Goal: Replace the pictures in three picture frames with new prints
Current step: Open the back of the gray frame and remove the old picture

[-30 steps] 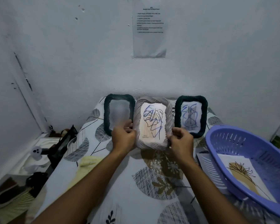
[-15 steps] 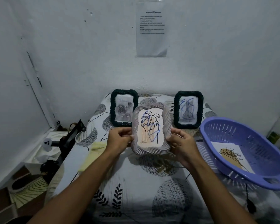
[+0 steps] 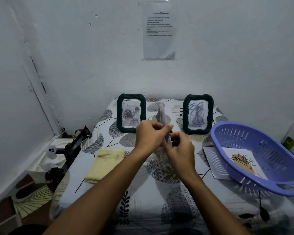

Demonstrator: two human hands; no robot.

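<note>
Centre frame: left hand (image 3: 148,135) and right hand (image 3: 180,149) grip pale frame (image 3: 162,114), edge-on, blurred. Behind: two dark frames, left (image 3: 131,113), right (image 3: 198,114), upright. Right: purple basket (image 3: 227,141) holding print (image 3: 243,162). Left: yellow cloth (image 3: 105,162).

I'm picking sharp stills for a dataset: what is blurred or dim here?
Head view: the light frame between the hands, left and right, is smeared by motion blur; both dark frames stay sharp; lighting is dim and bluish; wide-angle edges bend.
</note>
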